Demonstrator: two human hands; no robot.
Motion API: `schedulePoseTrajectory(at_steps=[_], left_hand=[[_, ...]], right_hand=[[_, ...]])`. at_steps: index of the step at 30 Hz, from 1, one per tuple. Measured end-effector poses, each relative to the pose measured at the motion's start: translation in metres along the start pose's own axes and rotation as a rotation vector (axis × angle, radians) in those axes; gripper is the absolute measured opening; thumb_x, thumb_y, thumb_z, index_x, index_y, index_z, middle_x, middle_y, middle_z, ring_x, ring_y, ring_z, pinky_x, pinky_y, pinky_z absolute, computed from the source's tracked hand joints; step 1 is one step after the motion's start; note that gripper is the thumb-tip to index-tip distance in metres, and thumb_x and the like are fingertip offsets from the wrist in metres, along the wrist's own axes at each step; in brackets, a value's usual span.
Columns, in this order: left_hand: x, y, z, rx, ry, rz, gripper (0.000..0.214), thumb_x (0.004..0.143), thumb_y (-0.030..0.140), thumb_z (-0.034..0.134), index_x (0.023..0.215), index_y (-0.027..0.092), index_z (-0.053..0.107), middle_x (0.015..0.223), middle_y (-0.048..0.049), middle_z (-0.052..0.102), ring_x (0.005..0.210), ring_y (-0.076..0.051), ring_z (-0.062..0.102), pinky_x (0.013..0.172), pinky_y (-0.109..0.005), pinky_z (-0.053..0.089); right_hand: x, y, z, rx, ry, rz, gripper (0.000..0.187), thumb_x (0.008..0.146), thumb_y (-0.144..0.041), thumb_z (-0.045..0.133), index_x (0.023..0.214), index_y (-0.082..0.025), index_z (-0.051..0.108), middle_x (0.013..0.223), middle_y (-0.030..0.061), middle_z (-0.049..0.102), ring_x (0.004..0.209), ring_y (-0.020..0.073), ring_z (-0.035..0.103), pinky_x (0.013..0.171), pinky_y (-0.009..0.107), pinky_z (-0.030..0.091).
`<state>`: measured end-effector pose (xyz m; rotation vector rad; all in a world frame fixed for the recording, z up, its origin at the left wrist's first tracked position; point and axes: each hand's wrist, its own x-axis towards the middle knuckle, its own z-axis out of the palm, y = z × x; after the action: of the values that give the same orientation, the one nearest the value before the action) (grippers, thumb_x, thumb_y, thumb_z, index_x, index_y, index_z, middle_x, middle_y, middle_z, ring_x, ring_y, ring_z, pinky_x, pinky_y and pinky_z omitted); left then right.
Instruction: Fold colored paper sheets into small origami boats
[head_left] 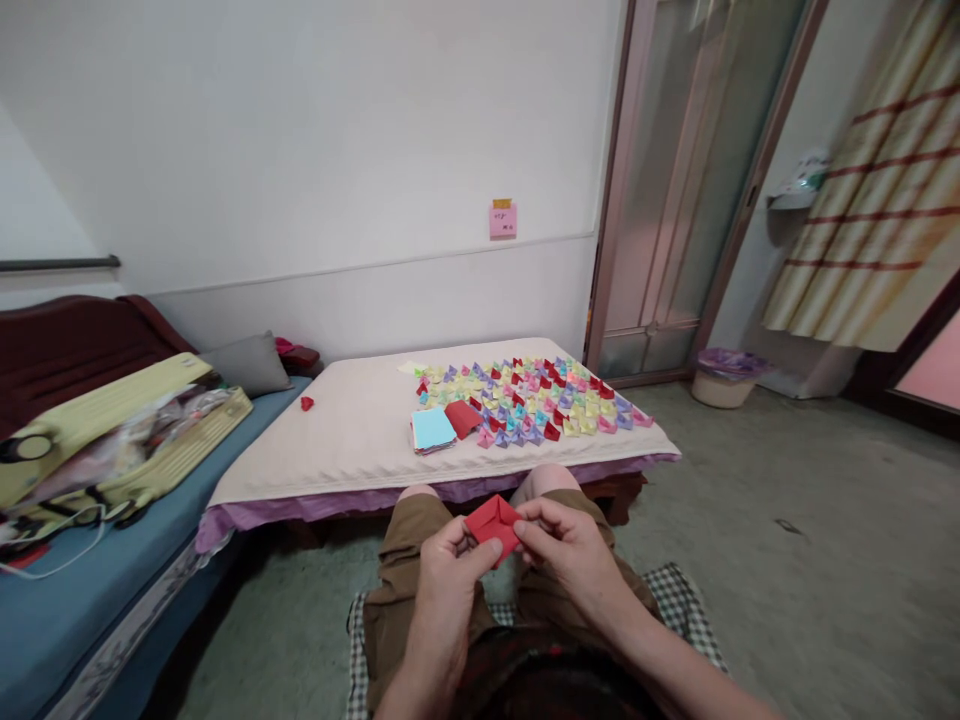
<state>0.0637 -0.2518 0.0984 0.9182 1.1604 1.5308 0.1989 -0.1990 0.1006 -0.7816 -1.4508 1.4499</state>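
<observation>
A small red folded paper (495,524) is held between my two hands above my lap, its flaps creased toward the middle. My left hand (454,565) pinches its left corner and lower edge, with the thumb on top. On the opposite side, my right hand (559,540) grips the right corner between thumb and fingers. Ahead on the covered table lies a stack of square paper (433,429) with a light blue sheet on top. A red paper sheet (463,419) rests against the stack. Many folded paper pieces (536,395) in several colours stand in rows to the right.
One red folded piece (307,403) sits apart on the cream cloth (337,450). At left, an opened yellow suitcase (142,420) lies on a blue bed (97,590). A lined bin (726,378) stands on the floor at right. A pink note (502,221) is on the wall.
</observation>
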Motion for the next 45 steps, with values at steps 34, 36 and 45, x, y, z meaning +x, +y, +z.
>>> schedulePoseTrajectory(at_steps=[34, 36, 45], left_hand=[[-0.005, 0.0, -0.004, 0.171, 0.003, 0.185, 0.012, 0.075, 0.018, 0.061, 0.076, 0.018, 0.073, 0.058, 0.0022, 0.06, 0.049, -0.01, 0.049, 0.051, -0.021, 0.038], [-0.005, 0.001, -0.003, 0.174, -0.001, 0.179, 0.011, 0.072, 0.018, 0.064, 0.079, 0.018, 0.073, 0.06, 0.0021, 0.062, 0.05, -0.01, 0.049, 0.051, -0.021, 0.038], [-0.007, 0.003, 0.003, 0.115, -0.038, 0.041, 0.014, 0.071, 0.025, 0.068, 0.079, 0.014, 0.069, 0.059, 0.0009, 0.06, 0.05, -0.01, 0.048, 0.049, -0.02, 0.038]], right_hand=[[-0.014, -0.016, -0.006, -0.322, 0.093, -0.252, 0.012, 0.073, -0.021, 0.063, 0.073, -0.022, 0.075, 0.065, 0.0023, 0.071, 0.059, 0.0182, 0.062, 0.058, 0.027, 0.046], [-0.016, -0.015, -0.006, -0.356, 0.094, -0.283, 0.013, 0.074, -0.02, 0.062, 0.073, -0.021, 0.075, 0.065, 0.0026, 0.071, 0.058, 0.0178, 0.062, 0.057, 0.027, 0.046], [-0.014, -0.011, -0.006, -0.262, 0.018, -0.143, 0.011, 0.075, -0.027, 0.065, 0.07, -0.019, 0.072, 0.059, -0.0003, 0.062, 0.054, 0.0143, 0.051, 0.053, 0.025, 0.039]])
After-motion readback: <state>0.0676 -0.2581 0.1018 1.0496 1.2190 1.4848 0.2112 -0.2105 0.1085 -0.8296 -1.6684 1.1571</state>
